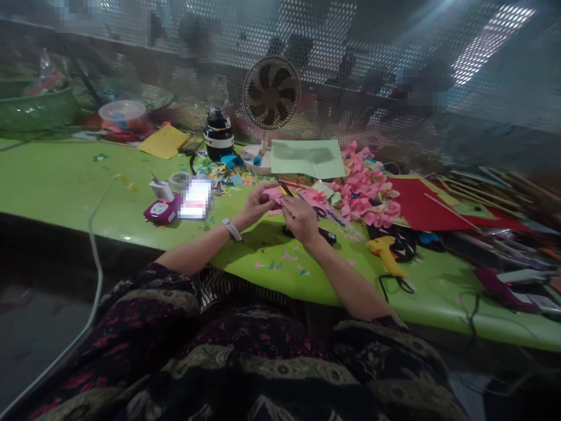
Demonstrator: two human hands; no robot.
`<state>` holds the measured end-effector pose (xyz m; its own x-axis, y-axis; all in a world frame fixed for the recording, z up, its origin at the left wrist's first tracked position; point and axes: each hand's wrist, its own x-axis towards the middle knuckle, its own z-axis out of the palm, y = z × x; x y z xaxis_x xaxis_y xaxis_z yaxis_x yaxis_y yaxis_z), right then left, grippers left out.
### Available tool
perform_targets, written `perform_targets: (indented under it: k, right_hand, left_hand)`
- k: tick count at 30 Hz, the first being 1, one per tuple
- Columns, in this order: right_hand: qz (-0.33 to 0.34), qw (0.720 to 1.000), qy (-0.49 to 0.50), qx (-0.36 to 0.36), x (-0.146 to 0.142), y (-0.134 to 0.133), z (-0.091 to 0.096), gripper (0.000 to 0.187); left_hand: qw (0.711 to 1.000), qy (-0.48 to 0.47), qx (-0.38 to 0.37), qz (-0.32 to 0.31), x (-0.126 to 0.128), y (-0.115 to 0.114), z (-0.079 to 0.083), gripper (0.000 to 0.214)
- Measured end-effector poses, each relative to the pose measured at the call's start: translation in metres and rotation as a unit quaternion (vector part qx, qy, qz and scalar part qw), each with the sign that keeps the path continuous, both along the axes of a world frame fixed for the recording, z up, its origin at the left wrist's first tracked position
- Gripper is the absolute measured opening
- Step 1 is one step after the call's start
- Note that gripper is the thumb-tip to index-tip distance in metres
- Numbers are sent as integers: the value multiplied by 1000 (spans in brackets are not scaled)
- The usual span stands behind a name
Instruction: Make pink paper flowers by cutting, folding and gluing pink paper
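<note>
Left hand (258, 204) and right hand (300, 217) both pinched on pink paper (274, 194) over table (65, 181), flower pile (363, 193) near; looks mid-fold, next crease needs left steadying, right pressing edge.

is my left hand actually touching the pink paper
Touching. The head view shows the left hand with its fingers closed on the pink paper, no gap between them; the right hand pinches it too.

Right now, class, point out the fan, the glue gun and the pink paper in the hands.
fan (271, 93): head view, centre of its round grille.
glue gun (384, 250): head view, on its yellow body.
pink paper (272, 193): head view, on the sheet's part showing between the two hands.
</note>
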<state>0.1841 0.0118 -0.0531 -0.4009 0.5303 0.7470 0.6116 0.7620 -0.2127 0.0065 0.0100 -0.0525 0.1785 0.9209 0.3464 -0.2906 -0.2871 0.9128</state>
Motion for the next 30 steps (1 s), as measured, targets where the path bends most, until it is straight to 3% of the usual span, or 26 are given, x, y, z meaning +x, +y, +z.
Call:
perform_targets:
  k: [9, 20, 26, 30]
  right_hand:
    - [-46, 998, 20, 30, 6, -2, 5, 30]
    - [-23, 999, 24, -3, 4, -4, 1, 28]
    - [-30, 998, 51, -38, 7, -1, 3, 25]
    - [-27, 993, 97, -65, 10, 0, 8, 25]
  left_hand:
    - [999, 27, 21, 19, 0, -2, 4, 49]
    - [987, 89, 113, 72, 3, -3, -1, 26]
    - [996, 49, 71, 22, -2, -8, 10, 45]
    - [999, 14, 24, 22, -8, -10, 19, 52]
